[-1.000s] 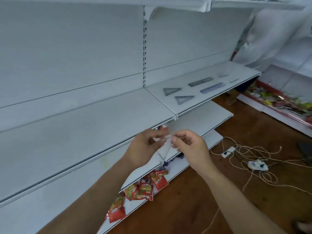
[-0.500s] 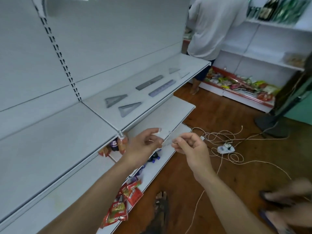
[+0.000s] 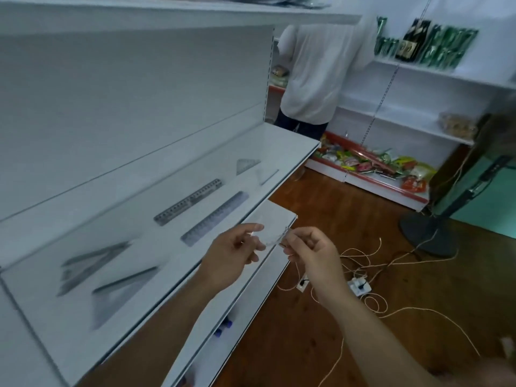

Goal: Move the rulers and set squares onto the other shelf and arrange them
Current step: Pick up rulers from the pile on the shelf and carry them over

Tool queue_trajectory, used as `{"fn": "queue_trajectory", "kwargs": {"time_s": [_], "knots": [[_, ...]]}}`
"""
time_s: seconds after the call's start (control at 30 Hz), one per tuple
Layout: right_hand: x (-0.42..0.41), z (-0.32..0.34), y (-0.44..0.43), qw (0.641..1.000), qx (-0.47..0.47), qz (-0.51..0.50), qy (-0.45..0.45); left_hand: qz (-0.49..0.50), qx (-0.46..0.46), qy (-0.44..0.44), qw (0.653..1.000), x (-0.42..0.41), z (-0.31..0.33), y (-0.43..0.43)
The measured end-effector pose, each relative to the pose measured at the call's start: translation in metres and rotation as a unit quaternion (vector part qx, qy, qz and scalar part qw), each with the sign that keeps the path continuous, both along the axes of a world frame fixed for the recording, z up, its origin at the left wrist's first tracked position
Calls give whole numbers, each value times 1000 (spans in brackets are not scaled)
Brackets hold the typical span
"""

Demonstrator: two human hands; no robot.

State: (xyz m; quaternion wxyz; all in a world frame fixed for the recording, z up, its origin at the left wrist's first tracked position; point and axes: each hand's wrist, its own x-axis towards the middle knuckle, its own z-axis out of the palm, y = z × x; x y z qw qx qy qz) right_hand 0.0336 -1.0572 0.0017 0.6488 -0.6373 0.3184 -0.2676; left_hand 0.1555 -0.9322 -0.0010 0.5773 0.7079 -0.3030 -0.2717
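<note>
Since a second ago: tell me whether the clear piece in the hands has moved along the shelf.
Yes. The clear piece has moved right along the shelf, from the panel joint to beside the nearer ruler.

Clear, colourless set square point(image 3: 275, 239) between the fingers point(image 3: 251, 227); beyond them grey tick-marked rulers point(image 3: 188, 202) lie on white shelf point(image 3: 69, 331); beneath, reddish-brown wood-grain floor point(image 3: 293, 344), cream cord point(image 3: 413, 309).
</note>
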Motion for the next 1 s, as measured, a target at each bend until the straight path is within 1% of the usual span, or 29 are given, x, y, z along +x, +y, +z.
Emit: {"fn": "queue_trajectory", "kwargs": {"time_s": [0.13, 0.23, 0.4, 0.5, 0.6, 0.67, 0.73, 0.83, 0.9, 1.0], "knots": [[22, -1, -43, 1000, 9, 2, -1, 2, 13, -19, 1000, 22, 0, -41], [44, -5, -73, 1000, 10, 26, -15, 28, 15, -33, 999, 40, -6, -68], [89, -15, -132, 994, -46, 100, 2, 91, 5, -58, 994, 65, -19, -110], [123, -21, -175, 981, -90, 174, -3, 152, 14, -84, 985, 83, -21, -139], [160, -28, -221, 954, -149, 259, -2, 232, 38, -102, 967, 97, -21, -172], [181, -32, -251, 933, -210, 291, -13, 268, 49, -110, 956, 100, -21, -194], [200, -39, -277, 910, -269, 312, -39, 290, 63, -123, 947, 104, -22, -213], [224, -47, -308, 872, -331, 352, -76, 303, 98, -160, 934, 112, -32, -231], [236, -51, -323, 840, -367, 384, -110, 312, 162, -223, 909, 114, -40, -236], [254, -55, -335, 809, -391, 415, -140, 337, 231, -305, 860, 115, -42, -243]]}}
